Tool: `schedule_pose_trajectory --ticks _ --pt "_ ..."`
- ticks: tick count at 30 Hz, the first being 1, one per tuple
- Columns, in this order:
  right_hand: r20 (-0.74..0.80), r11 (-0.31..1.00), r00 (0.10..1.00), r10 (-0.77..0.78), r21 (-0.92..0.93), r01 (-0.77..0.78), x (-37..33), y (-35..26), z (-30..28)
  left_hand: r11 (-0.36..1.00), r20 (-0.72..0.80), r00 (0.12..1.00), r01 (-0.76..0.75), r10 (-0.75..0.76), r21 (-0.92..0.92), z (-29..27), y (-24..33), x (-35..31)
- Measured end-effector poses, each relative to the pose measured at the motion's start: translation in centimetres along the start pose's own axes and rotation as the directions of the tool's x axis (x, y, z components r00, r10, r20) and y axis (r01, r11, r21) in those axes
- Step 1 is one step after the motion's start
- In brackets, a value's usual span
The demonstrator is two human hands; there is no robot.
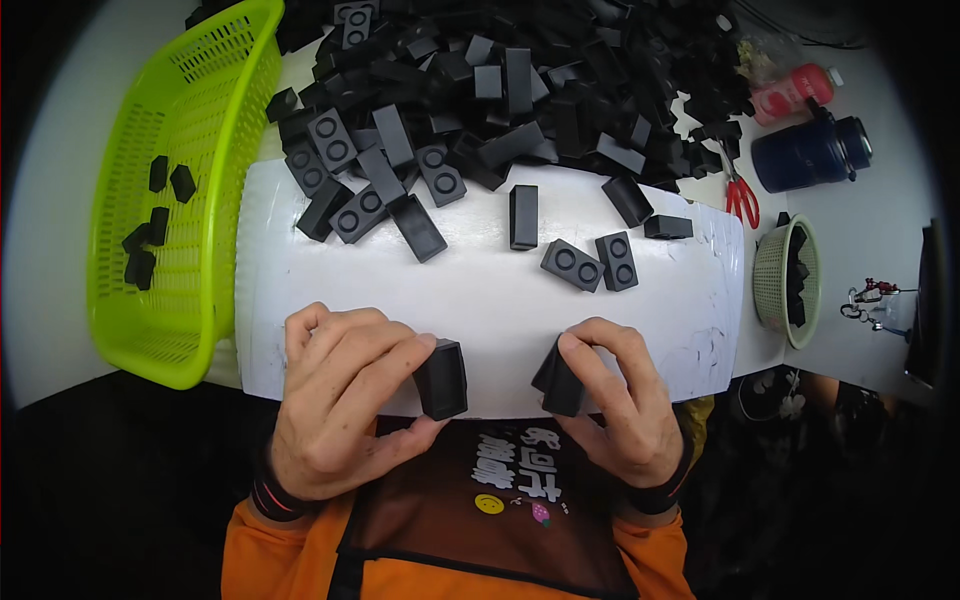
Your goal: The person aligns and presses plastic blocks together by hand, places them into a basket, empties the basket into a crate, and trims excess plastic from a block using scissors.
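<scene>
At the near edge of the white board (390,290), my left hand (335,405) pinches a black plastic block (442,382) between thumb and fingers. Its hollow side is turned to the right. Across a gap, my right hand (628,410) grips another black block (565,385) upright. A second dark edge shows beside that block; whether it belongs to another block I cannot tell. Farther up the board lie several loose black blocks, among them a plain-sided block (523,217) and a block with two round rings (572,264).
Behind the board rises a large heap of black blocks (517,85). A green basket (215,290) with a few black pieces stands at left. Red-handled scissors (741,198), a dark blue flask (800,157), a pink bottle (790,96) and a small pale basket (770,280) are at right.
</scene>
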State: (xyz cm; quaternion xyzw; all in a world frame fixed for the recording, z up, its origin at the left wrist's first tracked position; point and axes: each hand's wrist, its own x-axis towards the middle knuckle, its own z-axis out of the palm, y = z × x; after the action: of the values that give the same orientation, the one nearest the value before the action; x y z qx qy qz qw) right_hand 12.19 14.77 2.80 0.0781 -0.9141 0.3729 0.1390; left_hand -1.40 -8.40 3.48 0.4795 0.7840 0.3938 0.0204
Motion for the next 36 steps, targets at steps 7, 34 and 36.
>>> schedule_pose_trajectory --ticks 7,34,36 --pt "0.368 0.893 0.923 0.113 -0.445 0.068 3.9 -2.6 -0.8 0.971 0.364 0.931 -0.067 -0.021 0.228 0.1 0.9 2.4" --pt "0.035 0.995 0.998 0.049 -0.085 -0.046 2.6 -0.3 -0.2 0.392 -0.144 0.98 -0.08 -0.138 -0.917 1.9 -0.5 1.7" --pt "-0.268 0.972 0.962 0.05 -0.207 -0.109 3.1 1.8 -2.7 0.016 -0.058 0.984 -0.056 -0.169 -0.998 1.3 -0.3 2.3"
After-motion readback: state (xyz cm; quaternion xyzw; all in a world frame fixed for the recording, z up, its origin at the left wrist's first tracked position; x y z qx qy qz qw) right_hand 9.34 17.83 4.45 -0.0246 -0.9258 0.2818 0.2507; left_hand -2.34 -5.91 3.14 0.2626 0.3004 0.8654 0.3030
